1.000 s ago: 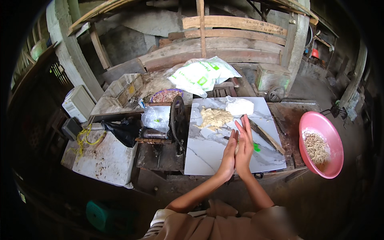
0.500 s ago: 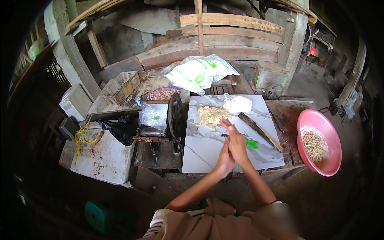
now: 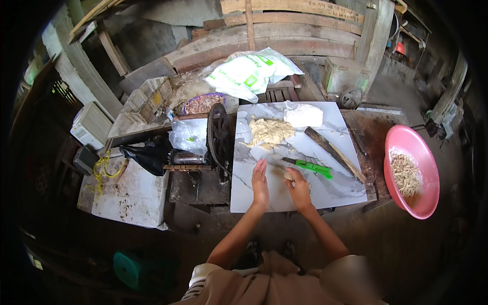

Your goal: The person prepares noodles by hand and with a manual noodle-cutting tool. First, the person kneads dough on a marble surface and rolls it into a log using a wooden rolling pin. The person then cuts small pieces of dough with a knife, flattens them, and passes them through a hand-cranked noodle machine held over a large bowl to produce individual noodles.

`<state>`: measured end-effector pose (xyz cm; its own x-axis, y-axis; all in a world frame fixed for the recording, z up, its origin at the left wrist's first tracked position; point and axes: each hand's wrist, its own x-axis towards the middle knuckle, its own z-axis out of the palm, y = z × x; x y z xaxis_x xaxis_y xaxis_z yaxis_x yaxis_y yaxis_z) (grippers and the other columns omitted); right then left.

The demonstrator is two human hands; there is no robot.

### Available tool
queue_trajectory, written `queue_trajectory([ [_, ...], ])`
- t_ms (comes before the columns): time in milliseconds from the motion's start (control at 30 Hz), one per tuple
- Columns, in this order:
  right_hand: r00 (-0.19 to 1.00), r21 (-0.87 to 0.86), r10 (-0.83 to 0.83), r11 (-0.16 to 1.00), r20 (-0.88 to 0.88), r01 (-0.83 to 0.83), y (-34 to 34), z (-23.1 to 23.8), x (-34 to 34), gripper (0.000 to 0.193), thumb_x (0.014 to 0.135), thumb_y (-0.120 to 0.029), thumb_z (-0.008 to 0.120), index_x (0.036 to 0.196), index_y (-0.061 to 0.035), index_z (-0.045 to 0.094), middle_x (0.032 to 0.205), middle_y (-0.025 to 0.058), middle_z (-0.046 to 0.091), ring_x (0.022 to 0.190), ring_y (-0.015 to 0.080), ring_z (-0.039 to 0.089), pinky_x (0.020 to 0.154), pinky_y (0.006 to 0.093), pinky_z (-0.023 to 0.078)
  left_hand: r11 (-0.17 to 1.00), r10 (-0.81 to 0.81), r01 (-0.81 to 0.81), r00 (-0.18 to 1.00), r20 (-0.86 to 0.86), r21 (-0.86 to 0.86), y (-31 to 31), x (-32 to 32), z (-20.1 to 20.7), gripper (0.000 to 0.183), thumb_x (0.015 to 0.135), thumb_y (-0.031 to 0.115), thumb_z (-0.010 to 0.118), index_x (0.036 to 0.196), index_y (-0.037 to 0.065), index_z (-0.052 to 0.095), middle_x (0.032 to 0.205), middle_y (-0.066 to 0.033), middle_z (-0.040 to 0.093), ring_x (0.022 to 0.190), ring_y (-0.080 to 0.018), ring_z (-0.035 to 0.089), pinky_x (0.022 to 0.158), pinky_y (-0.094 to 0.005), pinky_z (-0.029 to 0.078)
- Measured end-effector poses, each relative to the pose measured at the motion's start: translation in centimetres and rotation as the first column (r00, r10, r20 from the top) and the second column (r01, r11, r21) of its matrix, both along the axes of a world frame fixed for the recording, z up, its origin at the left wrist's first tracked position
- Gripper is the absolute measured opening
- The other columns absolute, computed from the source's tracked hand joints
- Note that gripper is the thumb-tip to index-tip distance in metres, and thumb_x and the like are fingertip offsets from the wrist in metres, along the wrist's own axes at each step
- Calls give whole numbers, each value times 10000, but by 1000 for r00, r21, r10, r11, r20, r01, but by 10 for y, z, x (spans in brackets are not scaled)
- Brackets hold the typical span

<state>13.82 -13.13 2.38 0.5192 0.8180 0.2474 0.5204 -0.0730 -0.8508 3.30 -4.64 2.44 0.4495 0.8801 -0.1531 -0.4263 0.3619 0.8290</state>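
Note:
My left hand (image 3: pixel 260 188) is held upright over the near part of the marbled board (image 3: pixel 244 201), its fingers stretched out and nothing in it. A little to its right, my right hand (image 3: pixel 300 191) pinches a small piece of dough (image 3: pixel 288 176) between thumb and fingers. Just beyond the right hand lies a green utility knife (image 3: pixel 312 166) with a dark blade end. Farther back on the board sits a torn, pale mass of dough (image 3: pixel 269 133). A white lump in clear plastic (image 3: pixel 306 117) lies beside that dough. On the right rests a long dark wooden stick (image 3: pixel 333 152).
A pink basin (image 3: pixel 431 178) of floured strips stands to the right. Left of the board is a hand-wheel machine (image 3: pixel 218 134) with a plastic bag (image 3: pixel 185 137) by it. White-green sacks (image 3: pixel 244 76), a purple basket (image 3: pixel 203 104) and crates (image 3: pixel 147 101) sit behind. A green stool (image 3: pixel 126 269) is lower left.
My hands, pressed palm to palm before, have come apart and moved nearer to me. The small dough piece now shows in the right hand, and the utility knife is in fuller view.

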Motion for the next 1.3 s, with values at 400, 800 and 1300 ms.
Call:
queue_trajectory([
  [400, 842, -160, 220, 974, 493, -160, -18, -18, -4, 581, 786, 51, 410, 1356, 31, 301, 1396, 160, 339, 1331, 296, 258, 1094, 423, 186, 357, 247, 589, 689, -682, 725, -35, -16, -23, 715, 745, 4, 441, 1397, -48, 153, 1452, -208, 174, 1362, -350, 123, 1084, -519, 79],
  [800, 667, -200, 119, 979, 736, 45, -13, -24, -11, 508, 806, -34, 441, 1310, 10, 397, 1395, 124, 355, 1359, 291, 198, 1078, 558, 111, 123, 612, 713, 494, -618, 690, -31, -11, -21, 533, 809, 113, 429, 1305, -72, 364, 1367, -172, 372, 1345, -252, 241, 1066, -568, 98],
  [1300, 575, -223, 112, 967, 811, 126, 0, -40, -5, 565, 810, -57, 459, 1361, -38, 336, 1440, 74, 290, 1368, 282, 170, 1070, 557, 136, 13, 739, 761, 430, -519, 649, -16, -5, -44, 619, 805, 190, 460, 1359, -32, 294, 1405, -165, 312, 1355, -247, 207, 1043, -623, 83],
])
